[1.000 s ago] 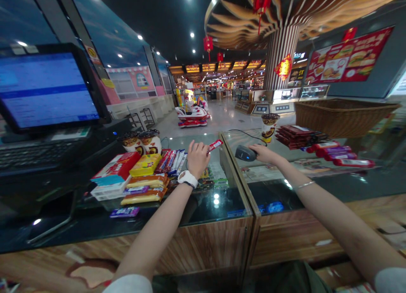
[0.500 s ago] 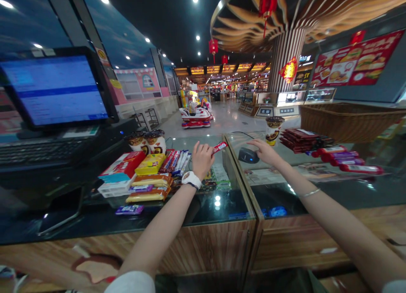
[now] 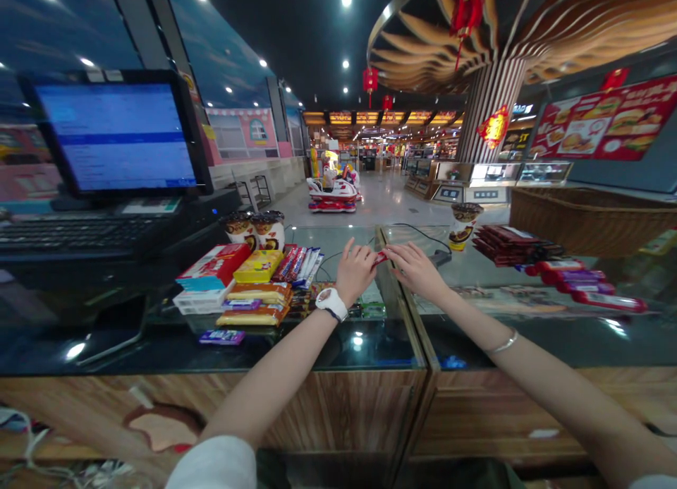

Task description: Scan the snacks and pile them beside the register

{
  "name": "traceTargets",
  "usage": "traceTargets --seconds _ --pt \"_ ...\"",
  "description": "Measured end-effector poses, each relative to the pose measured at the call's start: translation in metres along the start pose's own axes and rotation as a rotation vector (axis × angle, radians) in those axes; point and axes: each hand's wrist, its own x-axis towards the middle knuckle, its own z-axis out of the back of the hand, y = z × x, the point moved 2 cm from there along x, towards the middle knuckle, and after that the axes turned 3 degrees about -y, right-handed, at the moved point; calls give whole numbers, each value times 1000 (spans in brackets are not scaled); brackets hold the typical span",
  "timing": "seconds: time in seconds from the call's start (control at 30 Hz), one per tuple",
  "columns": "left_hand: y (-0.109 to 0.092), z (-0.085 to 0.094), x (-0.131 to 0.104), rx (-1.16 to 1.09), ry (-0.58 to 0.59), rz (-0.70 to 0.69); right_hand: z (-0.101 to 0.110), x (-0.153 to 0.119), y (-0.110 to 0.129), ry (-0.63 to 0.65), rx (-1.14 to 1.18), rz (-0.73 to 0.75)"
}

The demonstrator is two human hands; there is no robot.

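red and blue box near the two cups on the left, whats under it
White packaging shows under the red and blue box, above the glass counter. Most of its top is covered by the box, and its contents can't be seen.

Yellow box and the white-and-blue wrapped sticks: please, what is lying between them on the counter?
Between the yellow box and the white-and-blue wrapped sticks lie red-wrapped bars with pale lettering, as the head view shows.
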Motion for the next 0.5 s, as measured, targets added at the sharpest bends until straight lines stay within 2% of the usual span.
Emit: traceTargets --seconds 0.3,0.5 --pt "-7 10 2 -66 73 -72 1 0 0 40 10 -23" --pt "4 20 -6 -34 101 -24 -9 18 6 64 16 -21"
